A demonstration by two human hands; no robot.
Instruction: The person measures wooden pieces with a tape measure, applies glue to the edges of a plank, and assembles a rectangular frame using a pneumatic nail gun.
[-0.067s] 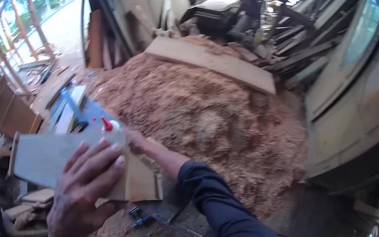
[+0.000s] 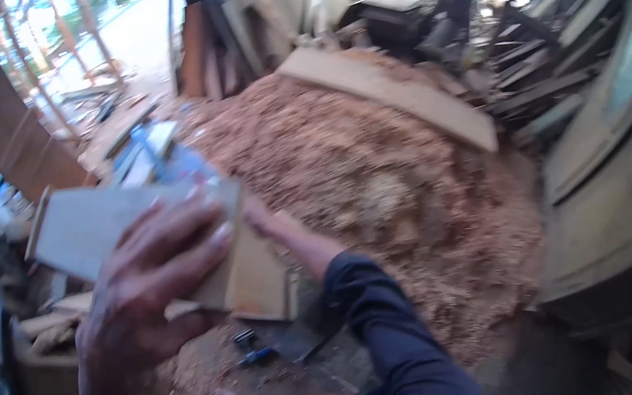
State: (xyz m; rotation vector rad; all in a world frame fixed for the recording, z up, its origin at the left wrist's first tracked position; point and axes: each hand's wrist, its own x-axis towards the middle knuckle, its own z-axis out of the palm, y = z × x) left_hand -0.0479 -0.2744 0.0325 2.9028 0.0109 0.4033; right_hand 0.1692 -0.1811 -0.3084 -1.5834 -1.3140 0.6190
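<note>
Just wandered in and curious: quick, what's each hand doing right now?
Left hand: partly closed, holding the boxlike wooden piece.
Right hand: at that piece's far side, partly hidden; open or closed cannot be told.

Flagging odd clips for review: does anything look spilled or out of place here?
Possibly: the large heap of shavings beyond the wooden piece looks like unswept waste, with a pale board lying across it. The piece itself shows no clear damage.

Free room over sawdust [image 2: 382,195] — obstacle at left: wooden workpiece [image 2: 93,225]
</note>
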